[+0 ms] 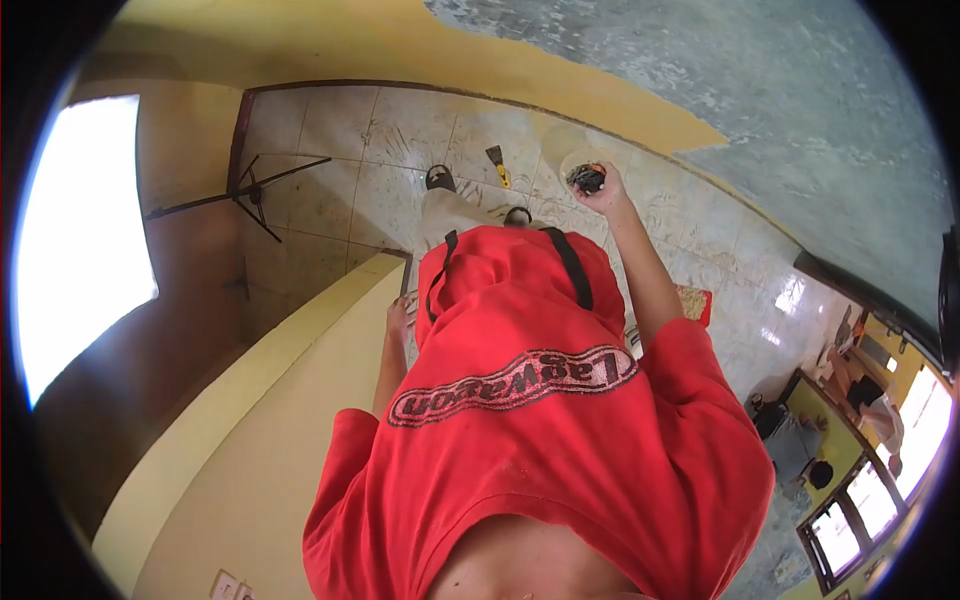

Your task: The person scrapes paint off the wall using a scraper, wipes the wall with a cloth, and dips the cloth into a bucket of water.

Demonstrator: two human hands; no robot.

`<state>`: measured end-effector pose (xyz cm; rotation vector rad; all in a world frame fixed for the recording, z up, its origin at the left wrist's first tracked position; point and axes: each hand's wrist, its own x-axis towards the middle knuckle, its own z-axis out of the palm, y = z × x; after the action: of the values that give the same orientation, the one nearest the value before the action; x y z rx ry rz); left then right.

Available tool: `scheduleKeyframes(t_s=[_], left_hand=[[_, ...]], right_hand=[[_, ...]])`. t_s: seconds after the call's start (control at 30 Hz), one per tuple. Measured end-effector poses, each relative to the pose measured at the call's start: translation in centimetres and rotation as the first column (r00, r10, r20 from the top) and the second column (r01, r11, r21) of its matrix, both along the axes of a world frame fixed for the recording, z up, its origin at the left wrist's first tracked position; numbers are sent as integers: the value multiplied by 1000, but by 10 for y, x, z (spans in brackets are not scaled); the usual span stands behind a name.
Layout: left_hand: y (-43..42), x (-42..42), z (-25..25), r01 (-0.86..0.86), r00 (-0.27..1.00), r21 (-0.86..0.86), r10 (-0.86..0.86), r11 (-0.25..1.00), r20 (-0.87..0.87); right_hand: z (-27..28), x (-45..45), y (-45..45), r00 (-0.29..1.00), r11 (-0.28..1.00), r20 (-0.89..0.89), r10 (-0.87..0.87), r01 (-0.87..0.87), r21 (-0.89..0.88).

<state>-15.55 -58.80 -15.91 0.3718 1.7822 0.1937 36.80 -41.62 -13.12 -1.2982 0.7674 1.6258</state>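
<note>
My right hand (603, 192), arm stretched out toward the wall, is closed around a pale, round, see-through container (574, 163) with dark stuff in it. I cannot make out exactly what the contents are. Lower on the left side, my left hand (401, 316) is next to the end of the low cream wall (380, 285), its fingers partly showing and apart, with nothing visible in them. On the tiles in front of my feet lies a putty knife (499, 168) with a dark blade and a yellow handle.
A painted wall (800, 110) with bare grey patches runs along the top right. Scraps litter the tiled floor (400, 130). A thin black stand (250, 190) is on the left. Beside my right arm lies a red-edged thing (694, 305). Two other people (795, 445) are at the far right.
</note>
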Motion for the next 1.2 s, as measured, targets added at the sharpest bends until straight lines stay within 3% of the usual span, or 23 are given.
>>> scheduleKeyframes(t_s=[0.17,0.27,0.33,0.4,0.47,0.57,0.7,0.77,0.8,0.9,0.93,0.97,1.03,1.1,1.17,1.2], left_hand=[[10,12,45,-60,996,47,56,997,69],[-3,-1,52,78,997,131,-73,988,-38],[-17,-28,28,-80,995,91,75,993,60],[-4,-33,39,-21,999,80,18,997,36],[8,-36,59,49,999,57,-49,997,1],[12,-42,95,135,990,6,-134,991,-47],[31,-32,119,214,973,-28,-215,976,-80],[51,-28,117,74,991,68,-66,995,-120],[72,-20,124,227,969,98,-215,969,-122],[127,11,134,212,967,246,-166,946,-194],[144,17,133,235,960,224,-190,946,-204],[166,27,125,302,948,240,-264,923,-177],[216,59,94,388,921,245,-363,888,-143],[257,104,44,452,887,217,-462,865,-4],[281,146,-21,514,845,210,-532,832,40],[290,165,-58,567,799,225,-595,792,82]], right_hand=[[-90,10,-24,994,995,41,98,-97,-30],[-111,-4,-22,913,936,210,351,-339,-91],[-114,-21,-12,913,941,229,337,-318,-117],[-132,-32,2,915,944,239,324,-297,-144],[-163,-43,13,957,975,193,216,-223,15],[-143,-58,33,957,985,257,135,-101,-142],[-139,-66,33,983,990,167,82,-61,-128],[-146,-67,30,992,979,-32,119,-123,-164],[-137,-66,24,985,983,-42,168,-170,-64],[-143,-65,12,998,997,-28,53,-54,-50],[-150,-67,8,995,993,70,72,-65,-101],[-160,-66,2,997,993,63,48,-40,-115],[-175,-62,-11,914,973,364,179,-109,-204],[-249,-56,-30,867,967,446,222,-136,-217],[-311,-53,-51,624,866,626,468,-182,-466],[-338,-43,-56,640,865,635,433,-96,-493]])
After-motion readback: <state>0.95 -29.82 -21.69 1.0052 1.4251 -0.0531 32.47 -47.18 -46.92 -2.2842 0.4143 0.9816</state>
